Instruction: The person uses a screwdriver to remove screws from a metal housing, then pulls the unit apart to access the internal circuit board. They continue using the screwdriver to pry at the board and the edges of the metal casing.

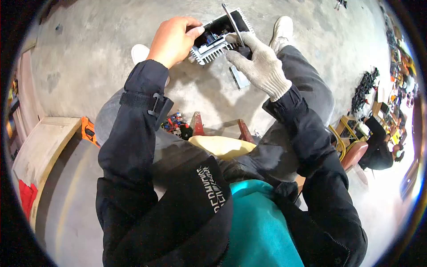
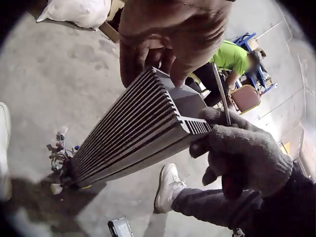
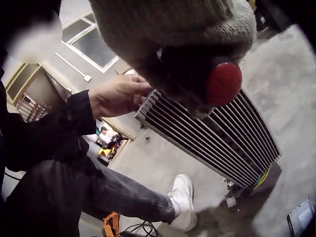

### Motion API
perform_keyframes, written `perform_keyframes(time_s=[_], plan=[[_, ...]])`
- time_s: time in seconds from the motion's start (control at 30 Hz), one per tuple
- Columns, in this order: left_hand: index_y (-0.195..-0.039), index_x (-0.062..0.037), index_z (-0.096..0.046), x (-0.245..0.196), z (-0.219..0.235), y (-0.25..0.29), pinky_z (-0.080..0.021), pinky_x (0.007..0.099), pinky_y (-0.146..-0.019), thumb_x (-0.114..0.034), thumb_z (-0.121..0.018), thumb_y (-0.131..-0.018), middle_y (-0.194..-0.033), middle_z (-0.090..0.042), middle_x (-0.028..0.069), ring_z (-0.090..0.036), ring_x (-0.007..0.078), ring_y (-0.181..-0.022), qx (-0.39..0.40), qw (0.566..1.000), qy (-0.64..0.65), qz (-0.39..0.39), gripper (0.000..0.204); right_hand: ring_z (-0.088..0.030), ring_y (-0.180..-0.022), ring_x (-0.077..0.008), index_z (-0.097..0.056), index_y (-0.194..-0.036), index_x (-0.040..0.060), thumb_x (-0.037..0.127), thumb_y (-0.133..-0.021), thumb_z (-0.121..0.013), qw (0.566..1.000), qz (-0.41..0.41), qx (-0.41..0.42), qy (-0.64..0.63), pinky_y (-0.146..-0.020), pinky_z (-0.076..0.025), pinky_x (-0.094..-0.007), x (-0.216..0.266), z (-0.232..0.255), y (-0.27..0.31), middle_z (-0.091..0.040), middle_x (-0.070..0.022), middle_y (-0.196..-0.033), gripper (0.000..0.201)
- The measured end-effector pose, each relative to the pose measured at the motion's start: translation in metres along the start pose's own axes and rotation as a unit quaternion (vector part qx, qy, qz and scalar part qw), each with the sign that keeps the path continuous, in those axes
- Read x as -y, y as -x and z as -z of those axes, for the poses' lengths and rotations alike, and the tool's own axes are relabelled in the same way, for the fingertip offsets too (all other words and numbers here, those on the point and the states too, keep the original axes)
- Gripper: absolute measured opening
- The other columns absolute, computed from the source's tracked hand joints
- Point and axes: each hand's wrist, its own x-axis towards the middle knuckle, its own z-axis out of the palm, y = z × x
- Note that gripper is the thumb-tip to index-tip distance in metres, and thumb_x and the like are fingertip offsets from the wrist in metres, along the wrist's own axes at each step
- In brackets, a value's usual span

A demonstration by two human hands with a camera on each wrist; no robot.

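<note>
The left hand (image 1: 172,42) gripped the case (image 2: 126,131) at left, probably to steady it; the right hand (image 1: 262,63) gripped a tool (image 1: 233,25).

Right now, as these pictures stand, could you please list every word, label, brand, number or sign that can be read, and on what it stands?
No text reads with certainty.
White lettering on the black jacket: turned and too blurred to quote.
Marks on the small box on the floor: too small to read.
Finned metal housing: no lettering that I can make out.
Held tool: none visible.
</note>
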Motion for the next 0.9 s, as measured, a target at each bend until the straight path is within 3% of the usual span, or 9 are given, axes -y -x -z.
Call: perform_keyframes(time_s=[0.13, 0.3, 0.5, 0.53, 0.57, 0.63, 0.7, 0.77, 0.9], plan=[[-0.107, -0.0016, -0.073, 0.004, -0.001, -0.002, -0.053, 0.0367, -0.081, -0.023, -0.067, -0.093, -0.096, -0.075, 0.0169, -0.072, 0.0284, -0.087, -0.004, 1.000, -0.009, -0.013, 0.026, -0.065, -0.085, -0.0132, -0.060, -0.133, 0.0067, 0.016, -0.092, -0.071, 0.991, 0.118, -0.034, 0.045, -0.080, -0.053, -0.0265, -0.003, -0.001, 0.009, -0.069, -0.0055, -0.098, 0.044], [-0.098, -0.0036, -0.075, 0.011, -0.006, -0.006, -0.053, 0.0435, -0.074, -0.020, -0.065, -0.092, -0.084, -0.071, 0.0190, -0.070, 0.0357, -0.079, -0.077, 0.994, -0.031, -0.075, 0.020, -0.061, -0.070, -0.0077, -0.057, -0.133, 0.0002, 0.016, -0.094, -0.069, 0.991, 0.053, -0.119, -0.037, -0.064, -0.050, -0.0231, -0.020, 0.017, 0.029, -0.068, -0.0053, -0.093, 0.043], [-0.097, -0.0052, -0.074, 0.001, -0.003, 0.001, -0.052, 0.0448, -0.074, -0.017, -0.063, -0.093, -0.083, -0.070, 0.0202, -0.068, 0.0387, -0.080, -0.055, 0.998, -0.042, -0.010, 0.017, -0.063, -0.058, -0.0181, -0.060, -0.097, 0.0001, 0.025, -0.094, -0.067, 0.934, -0.258, -0.120, -0.217, -0.054, -0.052, -0.0326, -0.086, 0.003, 0.035, -0.063, -0.0086, -0.076, 0.026], [-0.097, -0.0052, -0.074, 0.000, -0.002, -0.001, -0.052, 0.0448, -0.074, -0.017, -0.063, -0.093, -0.083, -0.070, 0.0202, -0.068, 0.0387, -0.080, -0.061, 0.997, -0.041, -0.007, 0.017, -0.061, -0.053, -0.0203, -0.060, -0.093, 0.0005, 0.019, -0.091, -0.066, 0.915, -0.269, -0.147, -0.262, -0.050, -0.051, -0.0351, -0.177, -0.024, 0.026, -0.063, -0.0099, -0.071, 0.020], [-0.098, -0.0055, -0.074, 0.000, -0.004, 0.000, -0.052, 0.0448, -0.074, -0.017, -0.063, -0.093, -0.083, -0.070, 0.0199, -0.068, 0.0391, -0.081, -0.067, 0.997, -0.044, -0.020, 0.016, -0.060, -0.057, -0.0184, -0.065, -0.087, 0.0030, 0.026, -0.087, -0.064, 0.893, -0.306, -0.170, -0.284, -0.057, -0.050, -0.0345, -0.189, -0.039, 0.033, -0.063, -0.0069, -0.069, 0.023], [-0.099, -0.0057, -0.073, -0.003, -0.004, 0.001, -0.051, 0.0448, -0.074, -0.016, -0.064, -0.092, -0.084, -0.070, 0.0196, -0.067, 0.0396, -0.081, -0.064, 0.996, -0.052, -0.034, 0.016, -0.068, -0.068, -0.0241, -0.070, -0.093, 0.0041, 0.029, -0.085, -0.064, 0.912, -0.390, -0.077, -0.106, -0.067, -0.053, -0.0377, -0.254, -0.060, 0.042, -0.070, -0.0142, -0.077, 0.027], [-0.101, -0.0059, -0.072, -0.008, -0.004, 0.005, -0.051, 0.0451, -0.074, -0.014, -0.064, -0.091, -0.086, -0.070, 0.0192, -0.067, 0.0402, -0.083, -0.089, 0.994, -0.046, -0.033, 0.016, -0.056, -0.050, -0.0173, -0.065, -0.093, 0.0034, 0.020, -0.085, -0.066, 0.926, -0.351, -0.133, -0.044, -0.048, -0.046, -0.0338, -0.286, -0.094, 0.053, -0.063, -0.0077, -0.069, 0.018], [-0.101, -0.0040, -0.070, -0.004, -0.006, 0.002, -0.052, 0.0430, -0.073, -0.013, -0.063, -0.091, -0.087, -0.070, 0.0197, -0.066, 0.0406, -0.083, -0.107, 0.993, -0.026, -0.032, 0.015, -0.063, -0.060, -0.0214, -0.066, -0.097, 0.0028, 0.027, -0.086, -0.068, 0.939, -0.328, -0.100, 0.032, -0.056, -0.050, -0.0362, -0.310, -0.108, 0.050, -0.067, -0.0138, -0.075, 0.027], [-0.109, 0.0000, -0.069, -0.017, 0.005, 0.002, -0.051, 0.0310, -0.081, -0.014, -0.061, -0.097, -0.094, -0.073, 0.0144, -0.068, 0.0177, -0.086, -0.050, 0.996, -0.037, 0.059, 0.020, -0.068, -0.090, -0.0400, -0.064, -0.110, 0.0022, 0.037, -0.084, -0.072, 0.933, -0.320, -0.107, 0.127, -0.079, -0.054, -0.0461, -0.266, -0.121, 0.022, -0.071, -0.0215, -0.092, 0.044]])
